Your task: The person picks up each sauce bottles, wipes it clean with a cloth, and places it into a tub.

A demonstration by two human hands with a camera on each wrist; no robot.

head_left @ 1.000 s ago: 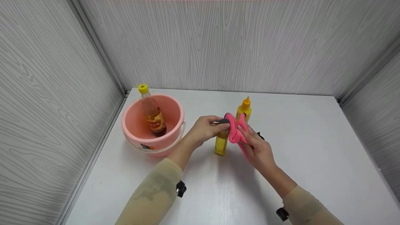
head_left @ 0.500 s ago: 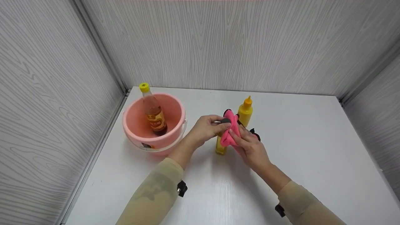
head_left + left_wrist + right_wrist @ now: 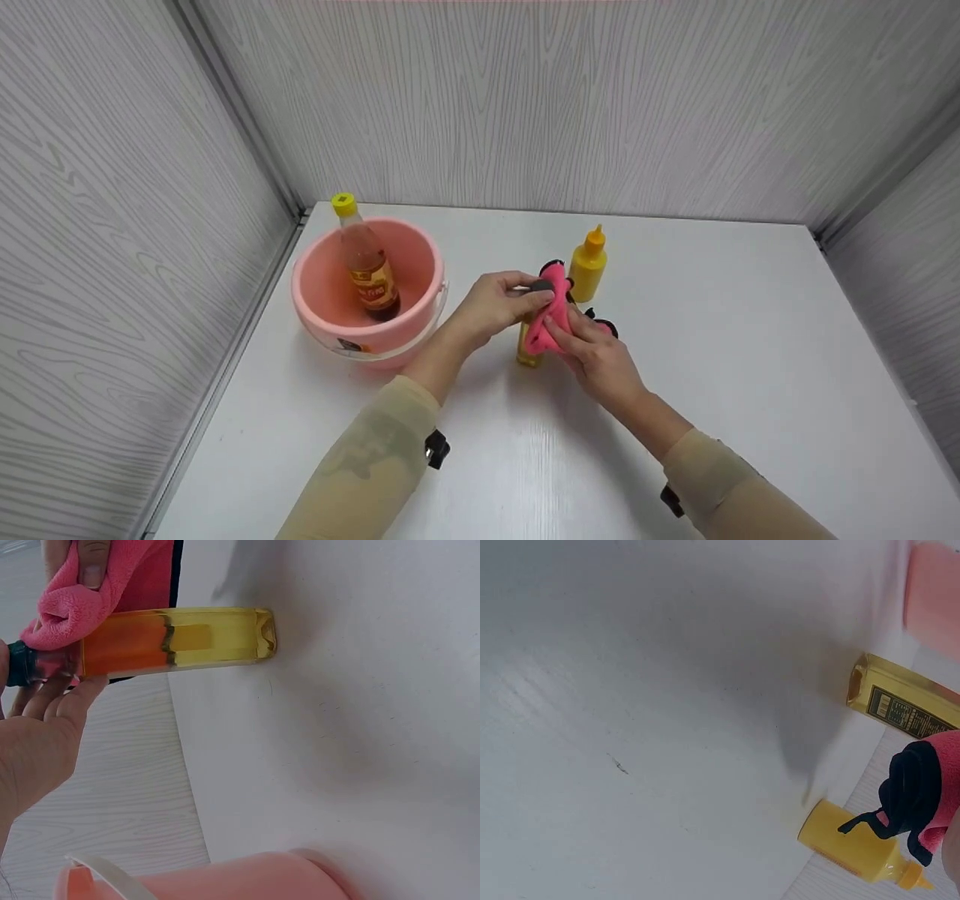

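The left hand [image 3: 491, 306] grips the dark cap end of a square oil bottle [image 3: 180, 640] standing on the white table [image 3: 750, 360], while the right hand [image 3: 596, 360] presses a pink cloth [image 3: 544, 330] round the bottle's upper body. Just beyond the right hand's fingers stands a yellow squeeze bottle [image 3: 587, 264]; left of the left hand, a pink bucket [image 3: 330, 330] holds a yellow-capped vinegar bottle [image 3: 367, 270].

White table [image 3: 750, 360]: bucket [image 3: 330, 330], two bottles [image 3: 587, 268].

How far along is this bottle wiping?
One bottle already stands in the pink bucket. In hand: the left hand grips the oil bottle near its cap while the right hand presses a pink cloth on it. The yellow squeeze bottle stands untouched on the table.
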